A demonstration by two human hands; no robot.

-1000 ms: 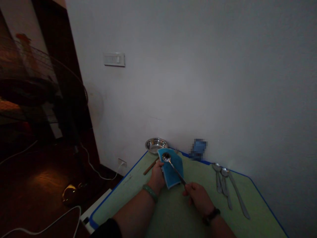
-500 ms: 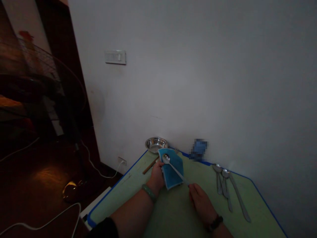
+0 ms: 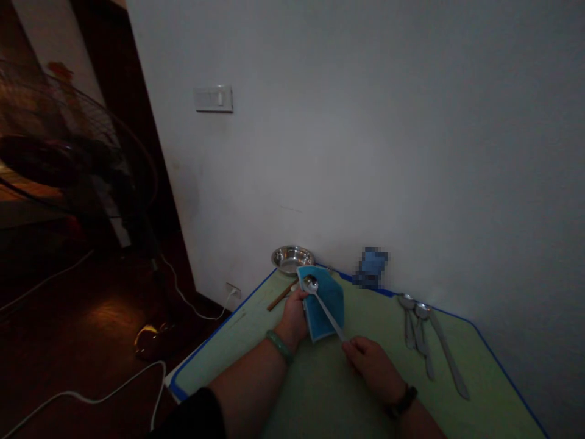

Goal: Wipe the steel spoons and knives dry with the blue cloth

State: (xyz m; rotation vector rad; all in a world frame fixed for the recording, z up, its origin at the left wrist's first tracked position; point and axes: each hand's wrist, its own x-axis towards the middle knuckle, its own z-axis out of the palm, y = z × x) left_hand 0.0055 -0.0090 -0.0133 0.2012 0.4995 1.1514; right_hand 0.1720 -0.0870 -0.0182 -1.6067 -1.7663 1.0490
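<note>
My left hand (image 3: 294, 315) is closed on a blue cloth (image 3: 331, 300) with a pale edge, held up over the table. A metal spoon (image 3: 328, 314) lies across the front of the cloth, its bowl near my left thumb. My right hand (image 3: 368, 361) pinches the end of the spoon's handle. Behind the cloth, a shiny metal bowl (image 3: 292, 260) stands at the table's far corner. A brown stick-like thing (image 3: 281, 296) lies left of the cloth, one end hidden behind it.
Several metal spoons (image 3: 423, 312) lie at the right on the green table (image 3: 311, 396) with its blue edge. A blurred-out blue object (image 3: 371, 267) stands against the wall (image 3: 365, 122). To the left are a standing fan (image 3: 150, 244) and a white cable (image 3: 86, 399) on the floor.
The view has shifted slightly. My right hand has come closer to the cloth along the spoon's handle. Both hands keep their hold on the cloth and the spoon.
</note>
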